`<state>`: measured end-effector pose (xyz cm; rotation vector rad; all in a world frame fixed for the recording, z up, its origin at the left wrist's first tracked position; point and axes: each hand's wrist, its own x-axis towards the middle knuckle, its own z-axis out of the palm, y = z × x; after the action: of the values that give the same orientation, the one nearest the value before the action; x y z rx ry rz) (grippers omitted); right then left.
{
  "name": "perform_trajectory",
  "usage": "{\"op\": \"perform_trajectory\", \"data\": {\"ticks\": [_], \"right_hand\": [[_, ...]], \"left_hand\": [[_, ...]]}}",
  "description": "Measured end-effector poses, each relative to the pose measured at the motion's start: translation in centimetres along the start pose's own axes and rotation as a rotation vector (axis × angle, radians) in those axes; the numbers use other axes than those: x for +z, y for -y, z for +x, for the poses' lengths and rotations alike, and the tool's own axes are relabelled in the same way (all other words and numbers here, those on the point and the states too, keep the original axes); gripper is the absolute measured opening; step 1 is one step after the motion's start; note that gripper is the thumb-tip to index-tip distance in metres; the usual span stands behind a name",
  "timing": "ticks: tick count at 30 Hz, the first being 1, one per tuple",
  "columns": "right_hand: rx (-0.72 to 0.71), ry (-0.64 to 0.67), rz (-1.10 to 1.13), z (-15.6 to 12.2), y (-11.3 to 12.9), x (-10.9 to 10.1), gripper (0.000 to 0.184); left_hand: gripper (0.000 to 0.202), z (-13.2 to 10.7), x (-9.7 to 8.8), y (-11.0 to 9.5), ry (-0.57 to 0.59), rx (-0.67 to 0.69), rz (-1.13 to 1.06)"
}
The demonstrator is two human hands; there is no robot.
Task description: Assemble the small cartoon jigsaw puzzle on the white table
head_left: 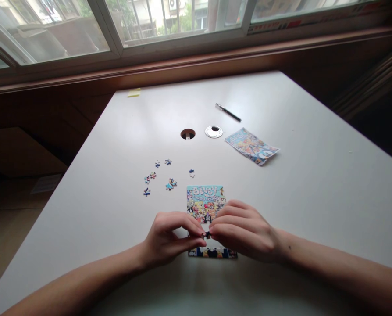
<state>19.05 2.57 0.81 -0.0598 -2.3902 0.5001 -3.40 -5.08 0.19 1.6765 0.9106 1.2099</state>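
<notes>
A partly assembled jigsaw puzzle (205, 197) lies flat on the white table, its lower strip (212, 253) showing below my hands. Over the gap between these two parts, my left hand (174, 232) pinches a small dark puzzle piece (207, 235) between thumb and fingertips. From the other side my right hand (244, 226) grips the same small piece, or one joined to it; I cannot tell which. Its fingers cover the puzzle's right side. Several loose puzzle pieces (171, 184) are scattered to the upper left of the puzzle.
A creased printed picture sheet (251, 147) lies at the right, with a black pen (228, 112) behind it. A round cable hole (187, 134) opens in the white table (117, 136), beside its silver cover (213, 131). Yellow tape (133, 92) marks the far edge.
</notes>
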Motion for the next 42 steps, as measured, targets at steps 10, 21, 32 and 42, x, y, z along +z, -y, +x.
{"op": "perform_trajectory", "data": {"ticks": [10,21,32,42], "right_hand": [[-0.051,0.032,-0.001,0.3,0.1,-0.3,0.014],[-0.06,0.05,-0.03,0.0,0.1,-0.2,0.012],[0.248,0.008,0.003,-1.1,-2.0,1.2,0.007],[0.206,0.096,-0.084,-0.6,-1.1,1.6,0.008]], "left_hand": [[0.009,0.2,0.2,-0.3,0.028,0.0,0.004],[0.012,0.0,0.0,-0.2,0.107,-0.021,0.048],[0.023,0.7,-2.7,0.5,-0.014,0.175,0.618],[0.024,0.0,-2.2,0.5,0.131,0.282,0.771]]}}
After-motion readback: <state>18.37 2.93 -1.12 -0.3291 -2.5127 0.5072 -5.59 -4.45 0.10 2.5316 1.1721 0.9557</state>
